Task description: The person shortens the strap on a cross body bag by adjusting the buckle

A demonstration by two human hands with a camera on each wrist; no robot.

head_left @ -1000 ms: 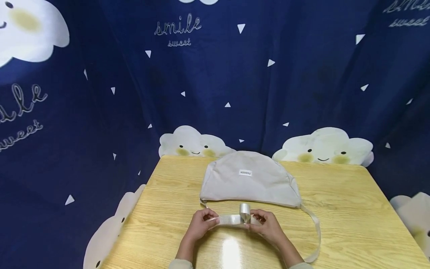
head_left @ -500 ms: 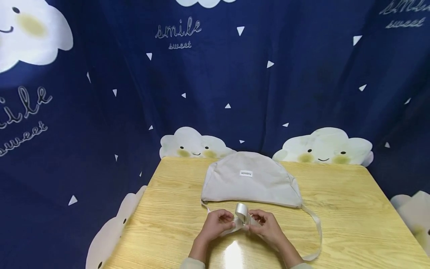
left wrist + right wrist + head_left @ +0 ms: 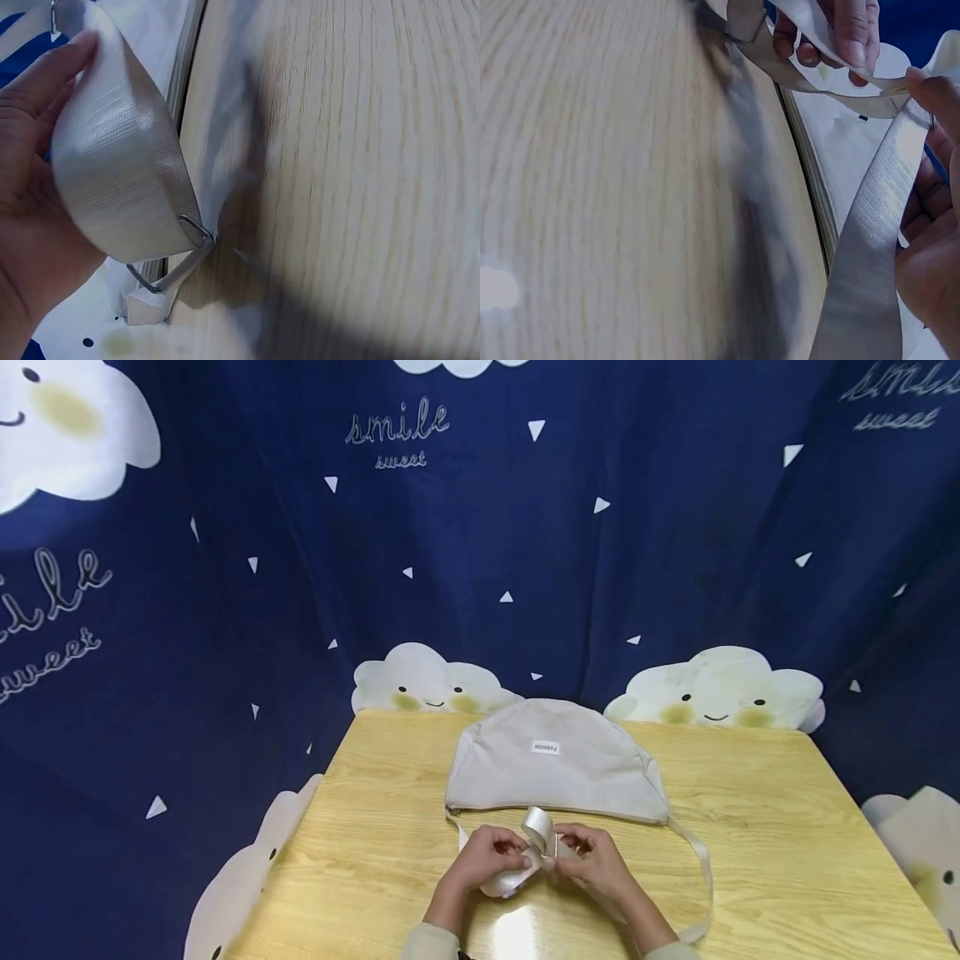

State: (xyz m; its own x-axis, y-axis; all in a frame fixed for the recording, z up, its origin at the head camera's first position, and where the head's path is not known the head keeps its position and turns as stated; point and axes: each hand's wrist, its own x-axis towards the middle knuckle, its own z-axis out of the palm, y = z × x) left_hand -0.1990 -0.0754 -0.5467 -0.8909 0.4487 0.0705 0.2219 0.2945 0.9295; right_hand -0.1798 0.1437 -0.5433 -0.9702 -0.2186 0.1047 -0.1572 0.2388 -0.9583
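Observation:
A pale beige shoulder bag with a "FASHION" label lies on the table. In the head view its strap stands up in a small loop between the hands. My left hand pinches the strap just left of that loop. My right hand pinches it by a thin metal slider. The left wrist view shows the strap bowed beside the left palm, with a wire ring joining it to a tab. From the right hand, the strap runs down across the right wrist view.
The wooden table extends on both sides of the bag. The strap's right part curves over the tabletop towards the right forearm. Behind hangs a dark blue curtain printed with clouds and triangles.
My left hand has moved right, close to the right hand, so the strap between them is bent and hangs in a lower fold. My right hand has stayed nearly in place.

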